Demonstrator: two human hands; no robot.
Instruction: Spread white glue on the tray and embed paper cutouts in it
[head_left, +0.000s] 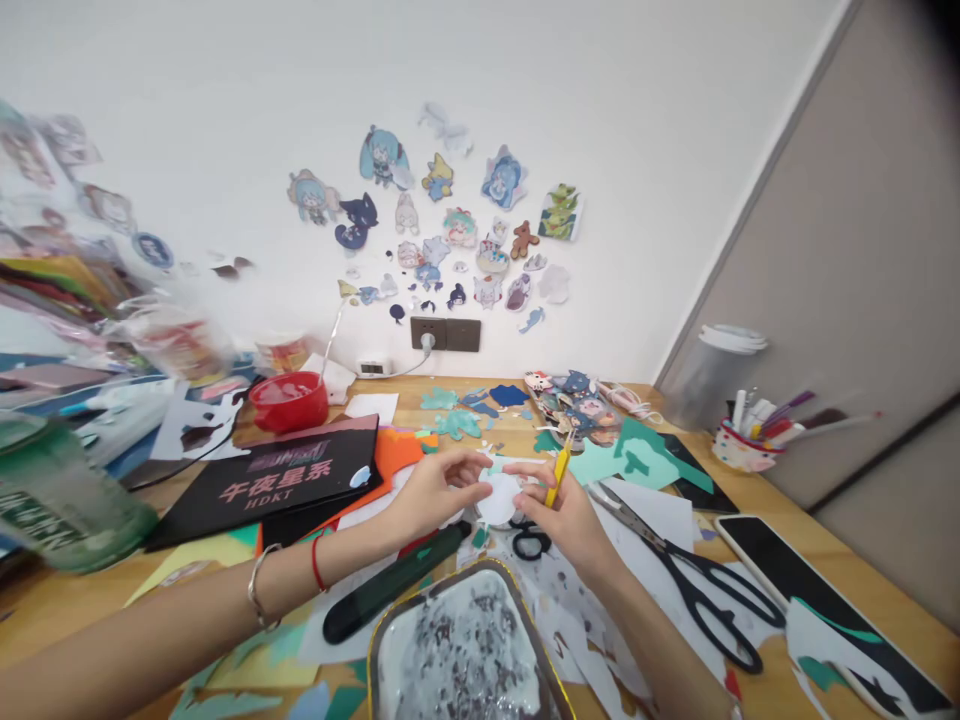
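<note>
My left hand (pixel 444 488) is curled at the left edge of a small white paper piece (pixel 498 498), fingertips close together on it. On the piece's right side is my right hand (pixel 556 502), its fingers wrapped round a slim yellow tool (pixel 559 474) that points upward; its other fingertips reach the paper. Small scissors with black handles (pixel 531 541) lie just below the paper. Nearer to me is a tray with a speckled white surface (pixel 461 650). A long dark green tool (pixel 397 583) lies beneath my left forearm.
Large scissors (pixel 679 570) and a phone (pixel 832 610) lie at right. A black folder (pixel 274 480), red bowl (pixel 290 400) and green can (pixel 64 495) stand or lie at left. Paper scraps surround the hands; a pen cup (pixel 746 445) stands at the back right.
</note>
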